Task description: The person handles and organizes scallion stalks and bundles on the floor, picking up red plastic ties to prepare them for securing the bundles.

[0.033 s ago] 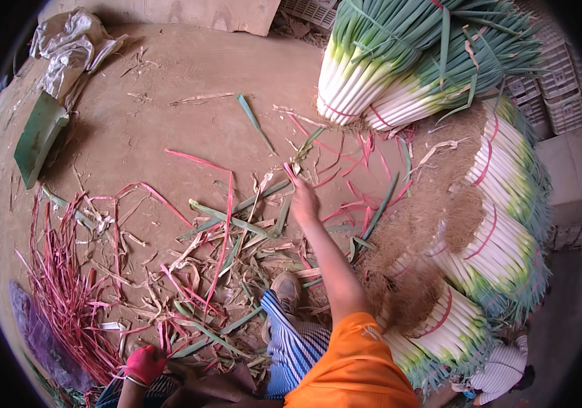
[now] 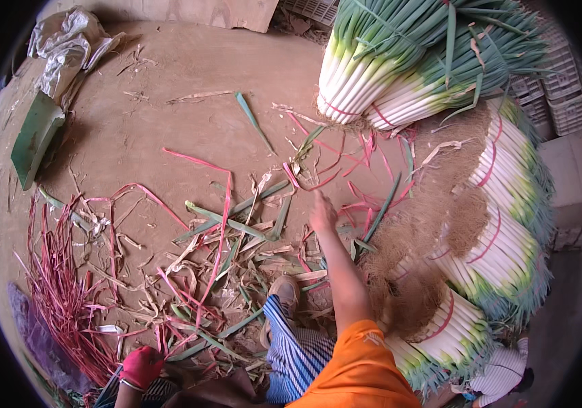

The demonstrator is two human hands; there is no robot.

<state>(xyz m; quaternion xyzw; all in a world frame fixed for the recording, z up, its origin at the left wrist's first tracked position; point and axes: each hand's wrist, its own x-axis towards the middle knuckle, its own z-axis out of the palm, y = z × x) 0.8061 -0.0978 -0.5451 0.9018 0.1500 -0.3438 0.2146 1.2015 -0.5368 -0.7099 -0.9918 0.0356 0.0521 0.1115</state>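
My bare right hand (image 2: 322, 212) reaches over the littered floor, its index finger stretched out and nothing visible in it. Just beyond its fingertips lies a short pink strip (image 2: 291, 175). My left hand (image 2: 143, 367), in a red glove, is curled closed at the lower left; whatever it may hold is hidden. Beside it spreads a heap of thin red ties (image 2: 66, 292). Large bundles of green onions (image 2: 362, 78), bound with red bands, lie at the upper right. More bundles (image 2: 498, 241) line the right side, their brown roots (image 2: 406, 272) facing inward.
Loose leaves and dry husks (image 2: 236, 272) cover the floor around my shoe (image 2: 285, 291). A green curved piece (image 2: 32, 139) and a silvery sack (image 2: 70, 44) lie at the upper left. Plastic crates (image 2: 566, 112) stand far right. Another person (image 2: 501, 370) is at the lower right.
My right hand has drawn back and to the right, away from the pink strip, which stays on the floor. My left hand has shifted only slightly.
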